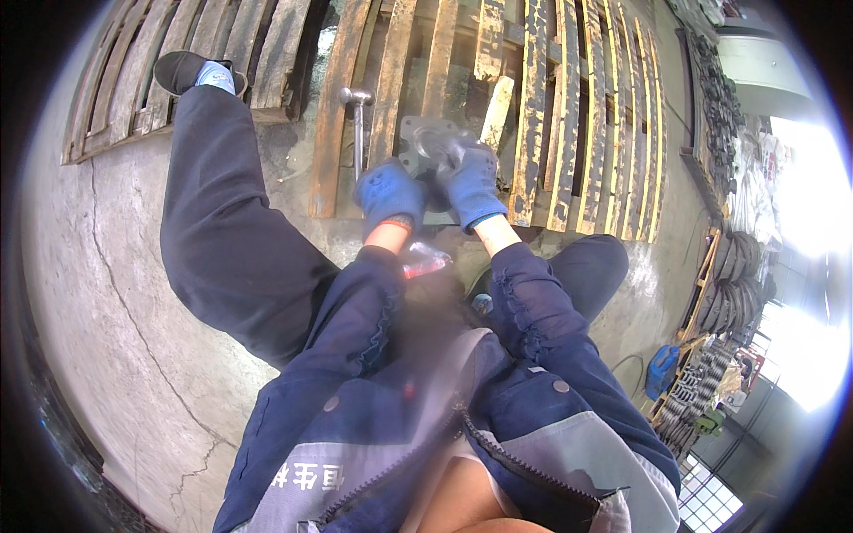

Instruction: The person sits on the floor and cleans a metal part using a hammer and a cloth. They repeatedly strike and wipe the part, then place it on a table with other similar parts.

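Note:
On the wooden pallet (325, 169) lies a grey metal plate (411, 130) with holes near its edge. My left hand (391, 192), in a blue glove, has its fingers curled at the plate's left near side; whether it grips the plate is hidden. My right hand (476, 185), gloved alike, is closed at the plate's right side around a rounded, shiny metal piece (441, 145), smeared by motion. A metal hammer (357, 120) with a long handle lies left of the plate, its head pointing away from me.
A second, worn pallet (191, 53) stands at the far left, my shoe resting on it. A loose wooden piece (498, 111) lies right of the plate. A clear plastic bag (425, 260) is below my hands. Stacked dark parts (733, 271) and a blue jug (662, 371) line the right side.

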The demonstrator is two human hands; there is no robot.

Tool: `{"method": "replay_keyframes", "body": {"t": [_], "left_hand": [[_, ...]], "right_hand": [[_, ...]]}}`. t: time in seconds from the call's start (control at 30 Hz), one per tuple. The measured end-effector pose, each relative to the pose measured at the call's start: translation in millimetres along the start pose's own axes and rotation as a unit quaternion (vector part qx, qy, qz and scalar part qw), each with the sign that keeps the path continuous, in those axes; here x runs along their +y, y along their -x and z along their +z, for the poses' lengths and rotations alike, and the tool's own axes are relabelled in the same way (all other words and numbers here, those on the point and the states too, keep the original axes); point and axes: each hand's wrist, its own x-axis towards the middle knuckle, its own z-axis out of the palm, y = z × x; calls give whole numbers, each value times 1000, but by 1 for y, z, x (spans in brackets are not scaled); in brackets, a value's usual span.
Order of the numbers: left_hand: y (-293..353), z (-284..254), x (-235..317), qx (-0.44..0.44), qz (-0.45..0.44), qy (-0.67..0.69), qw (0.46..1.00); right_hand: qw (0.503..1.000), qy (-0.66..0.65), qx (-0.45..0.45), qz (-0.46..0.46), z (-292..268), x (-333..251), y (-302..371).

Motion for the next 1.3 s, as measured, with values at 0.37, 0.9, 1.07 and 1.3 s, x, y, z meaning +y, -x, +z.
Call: {"method": "replay_keyframes", "body": {"t": [0.37, 0.9, 1.07, 1.3], "left_hand": [[2, -1, 2, 17, 9, 24, 1000], [3, -3, 0, 0, -1, -6, 1000], [6, -3, 6, -5, -11, -12, 1000], [6, -1, 3, -11, -4, -13, 1000]], "right_hand": [[993, 118, -30, 3, 14, 0, -8], [985, -99, 127, 65, 31, 17, 0], [979, -122, 137, 90, 30, 5, 2], [988, -28, 84, 124, 29, 1, -12]]}}
